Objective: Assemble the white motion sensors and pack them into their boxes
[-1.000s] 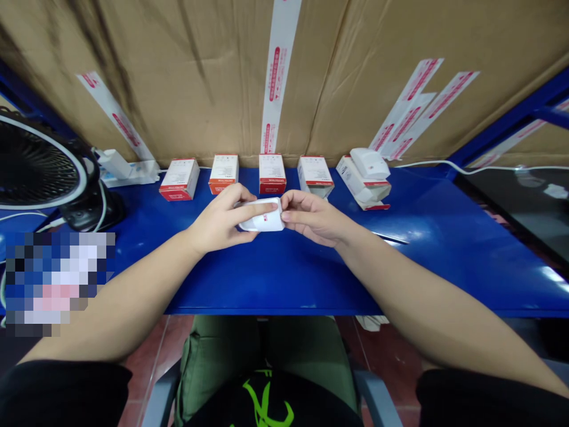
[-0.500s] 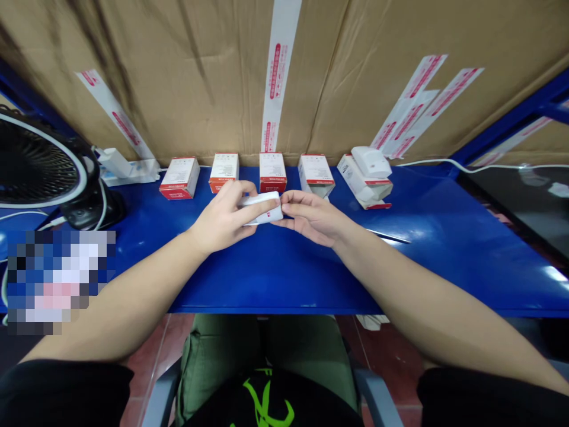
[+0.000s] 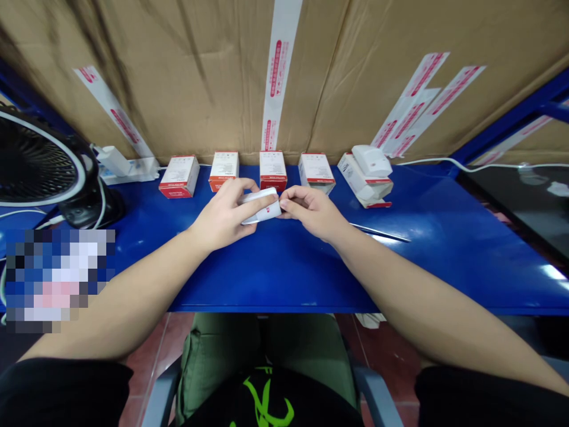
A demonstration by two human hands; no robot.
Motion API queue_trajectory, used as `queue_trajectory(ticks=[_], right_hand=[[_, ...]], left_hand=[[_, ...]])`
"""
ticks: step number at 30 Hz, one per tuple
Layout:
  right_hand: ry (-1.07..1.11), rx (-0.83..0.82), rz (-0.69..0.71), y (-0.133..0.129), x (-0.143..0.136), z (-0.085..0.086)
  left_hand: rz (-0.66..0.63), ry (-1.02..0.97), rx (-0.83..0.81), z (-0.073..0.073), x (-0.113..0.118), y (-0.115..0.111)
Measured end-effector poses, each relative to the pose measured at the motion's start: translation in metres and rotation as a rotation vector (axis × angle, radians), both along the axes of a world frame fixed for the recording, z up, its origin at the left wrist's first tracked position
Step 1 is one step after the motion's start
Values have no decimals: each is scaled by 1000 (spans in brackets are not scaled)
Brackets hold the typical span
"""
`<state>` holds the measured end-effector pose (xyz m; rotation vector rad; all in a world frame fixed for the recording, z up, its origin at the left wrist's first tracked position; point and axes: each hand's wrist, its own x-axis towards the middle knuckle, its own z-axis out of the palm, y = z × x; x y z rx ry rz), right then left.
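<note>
My left hand [image 3: 224, 216] is closed around a white plastic detector [image 3: 269, 209] with a small red mark, held above the blue table. My right hand [image 3: 313, 212] is at the detector's right end, its thumb and index finger pinched together against that edge. Whatever sits between those fingertips is too small or hidden to make out. Behind my hands stands a red and white box [image 3: 272, 166] printed with small text.
Similar boxes line the back: one at the left [image 3: 180, 175], an open-ended one [image 3: 317, 169], and an opened one [image 3: 362, 181] bearing another white detector [image 3: 372, 160]. A thin dark rod [image 3: 386, 236] lies behind my right forearm. A fan [image 3: 40, 157] stands left.
My right hand's fingers have curled in and drawn together at the detector's right end. The detector has tilted slightly and risen a little in my left hand.
</note>
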<state>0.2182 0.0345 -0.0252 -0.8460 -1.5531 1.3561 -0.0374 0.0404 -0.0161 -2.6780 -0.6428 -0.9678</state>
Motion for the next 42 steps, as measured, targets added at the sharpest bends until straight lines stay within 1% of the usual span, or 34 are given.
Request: queue_trajectory(ticks=[4, 6, 10, 15, 18, 23, 25, 28, 31, 33, 35, 38, 39, 40, 42], right_hand=[[-49, 13, 17, -1, 2, 3], [-52, -17, 1, -3, 1, 5], [14, -164, -28, -7, -3, 9], [40, -344, -42, -11, -5, 15], [2, -374, -65, -13, -6, 21], [-42, -384, -159, -18, -12, 32], [-50, -386, -180, -18, -14, 34], [-59, -370, -165, -16, -13, 30], [-116, -269, -131, -12, -9, 22], [-177, -129, -110, -11, -5, 17], [-279, 94, -106, -10, -1, 13], [-455, 504, -136, -10, 6, 11], [-498, 617, -148, -11, 8, 12], [-528, 705, -155, -11, 10, 12], [-568, 813, -158, -10, 12, 13]], left_hand=[[-11, 41, 72, 1, 0, -1], [8, 54, 123, 1, 1, -2], [32, 51, 210, 0, 5, -4], [55, 61, 247, 0, 8, -6], [53, 72, 210, 0, 7, -6], [31, 47, 74, 0, 5, -3], [15, 28, 24, 0, 5, -3], [-6, -1, -19, -1, 5, -1], [-27, -21, -48, -2, 5, 1], [-40, -24, -78, -2, 4, 1], [-53, -18, -122, -2, 3, 1], [-82, -16, -174, -1, 1, 2], [-91, -20, -183, 0, 1, 2], [-99, -25, -188, 0, 1, 2], [-111, -35, -198, 0, 1, 2]])
